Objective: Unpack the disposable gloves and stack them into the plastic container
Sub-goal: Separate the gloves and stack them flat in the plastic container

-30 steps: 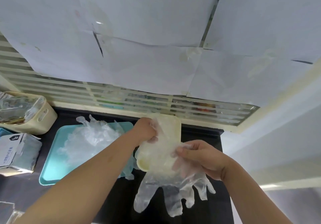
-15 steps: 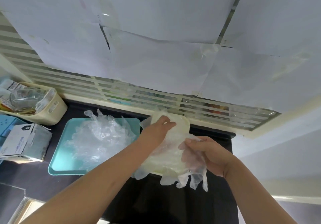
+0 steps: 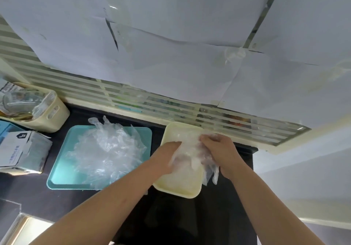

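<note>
Both hands' grip flat, pressing glove (image 3: 191, 159) into cream container (image 3: 180, 187), loose gloves (image 3: 106, 149) heaped on teal tray (image 3: 60, 172)

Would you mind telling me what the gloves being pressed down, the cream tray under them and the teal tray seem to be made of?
The clear gloves: thin plastic film, glossy and crinkled, see-through.
The cream rectangular container: probably moulded plastic, with a smooth matte look, rounded corners and a thick rim.
The teal tray: likely hard plastic, with an even colour and a slight sheen.

Thin, clear, crinkled, glossy plastic gloves (image 3: 106, 149) fill a smooth teal plastic tray (image 3: 57, 172) beside the matt cream plastic container (image 3: 182, 189) on the dark tabletop (image 3: 171, 222).
</note>
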Demonstrator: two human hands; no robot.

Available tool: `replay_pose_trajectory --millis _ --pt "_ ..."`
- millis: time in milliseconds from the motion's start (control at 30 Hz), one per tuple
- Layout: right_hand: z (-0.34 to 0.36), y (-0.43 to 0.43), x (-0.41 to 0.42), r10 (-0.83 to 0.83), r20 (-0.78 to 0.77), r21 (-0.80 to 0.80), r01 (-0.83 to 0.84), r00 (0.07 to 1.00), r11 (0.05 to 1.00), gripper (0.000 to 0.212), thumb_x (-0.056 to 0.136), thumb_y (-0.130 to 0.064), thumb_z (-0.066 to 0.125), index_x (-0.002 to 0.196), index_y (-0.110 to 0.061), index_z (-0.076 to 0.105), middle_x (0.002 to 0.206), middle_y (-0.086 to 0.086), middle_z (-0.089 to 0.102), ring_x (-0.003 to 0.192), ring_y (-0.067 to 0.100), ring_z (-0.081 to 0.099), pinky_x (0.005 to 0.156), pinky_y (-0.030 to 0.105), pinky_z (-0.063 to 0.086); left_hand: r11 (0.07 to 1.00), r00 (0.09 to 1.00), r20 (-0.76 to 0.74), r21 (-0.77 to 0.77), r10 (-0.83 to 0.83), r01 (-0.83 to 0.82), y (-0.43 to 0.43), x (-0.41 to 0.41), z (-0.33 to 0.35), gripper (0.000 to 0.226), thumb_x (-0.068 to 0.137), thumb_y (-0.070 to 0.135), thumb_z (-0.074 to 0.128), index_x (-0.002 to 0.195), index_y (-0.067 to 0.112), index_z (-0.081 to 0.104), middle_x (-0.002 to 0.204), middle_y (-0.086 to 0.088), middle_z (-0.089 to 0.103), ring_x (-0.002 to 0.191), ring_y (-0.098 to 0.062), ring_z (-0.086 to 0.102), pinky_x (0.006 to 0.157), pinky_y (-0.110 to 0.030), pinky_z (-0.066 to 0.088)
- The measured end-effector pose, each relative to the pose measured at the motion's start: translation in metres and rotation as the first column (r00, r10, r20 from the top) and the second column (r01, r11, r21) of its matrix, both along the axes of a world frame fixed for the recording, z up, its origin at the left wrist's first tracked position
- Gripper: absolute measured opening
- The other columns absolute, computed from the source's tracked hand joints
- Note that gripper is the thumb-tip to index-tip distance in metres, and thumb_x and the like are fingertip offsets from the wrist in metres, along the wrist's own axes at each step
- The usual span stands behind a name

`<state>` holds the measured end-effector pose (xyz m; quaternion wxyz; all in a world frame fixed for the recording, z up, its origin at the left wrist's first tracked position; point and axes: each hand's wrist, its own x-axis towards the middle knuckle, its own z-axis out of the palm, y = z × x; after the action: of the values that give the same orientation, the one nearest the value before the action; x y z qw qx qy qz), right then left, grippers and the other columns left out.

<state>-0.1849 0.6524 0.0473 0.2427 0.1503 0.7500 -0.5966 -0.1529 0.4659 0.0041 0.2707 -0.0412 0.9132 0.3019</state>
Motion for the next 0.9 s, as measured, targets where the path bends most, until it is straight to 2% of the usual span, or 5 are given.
replay_pose_trajectory --millis 167,367,500,667,900 --pt "-0.031 -0.029 -0.023 0.226 -0.087 0.312 -0.189 0.97 0.931 0.028 0.102 -0.029 0.062 0.079 -0.014 0.06 0.071 0.004 0.061 0.06 0.02 0.061 0.059 0.028 0.052 0.979 0.907 -0.37 0.047 0.203 -0.2 -0.057 0.022 0.011 0.021 0.096 0.005 0.061 0.107 0.015 0.077 0.106 0.004 0.074 0.087 -0.013 0.065 0.089 -0.029 0.056" --pt "-0.058 -0.049 -0.028 0.273 -0.025 0.426 -0.237 0.962 0.873 0.021 0.1 -0.036 0.063 0.087 -0.018 0.062 0.086 0.005 0.065 0.069 0.028 0.067 0.072 0.044 0.062 0.988 0.757 -0.637 0.059 0.148 -0.143 -0.077 0.04 0.005 0.025 0.096 0.006 0.063 0.113 0.016 0.078 0.135 -0.005 0.065 0.115 -0.02 0.065 0.098 -0.028 0.052" --pt "-0.058 -0.05 -0.024 0.135 0.052 0.317 -0.144 0.99 0.937 0.022 0.1 -0.036 0.071 0.104 -0.019 0.057 0.099 0.004 0.067 0.072 0.026 0.071 0.067 0.038 0.059 0.995 0.883 -0.461 -0.011 -0.089 0.095 -0.029 0.025 0.001 0.044 0.098 0.034 0.064 0.141 0.025 0.061 0.162 0.001 0.038 0.129 -0.022 0.058 0.106 -0.034 0.049" --pt "-0.042 -0.03 -0.016 -0.028 0.022 0.229 0.023 0.999 0.973 0.025 0.103 -0.022 0.06 0.128 -0.022 0.062 0.107 0.002 0.069 0.078 0.026 0.078 0.071 0.044 0.068 0.944 0.969 -0.02 -0.227 -0.248 0.237 0.019 0.004 -0.034 0.094 0.096 0.054 0.061 0.164 0.037 -0.002 0.17 -0.002 -0.023 0.119 -0.035 0.063 0.101 -0.045 0.052" --pt "-0.032 -0.002 0.009 0.083 -0.198 0.43 0.011 0.977 0.903 0.02 0.103 -0.025 0.055 0.11 -0.038 0.069 0.093 -0.01 0.071 0.08 0.018 0.07 0.074 0.042 0.064 0.856 0.947 0.133 -0.405 -0.293 0.321 0.043 -0.01 -0.068 0.103 0.098 0.039 0.059 0.161 0.03 -0.022 0.166 -0.009 -0.033 0.128 -0.038 0.056 0.094 -0.053 0.056"
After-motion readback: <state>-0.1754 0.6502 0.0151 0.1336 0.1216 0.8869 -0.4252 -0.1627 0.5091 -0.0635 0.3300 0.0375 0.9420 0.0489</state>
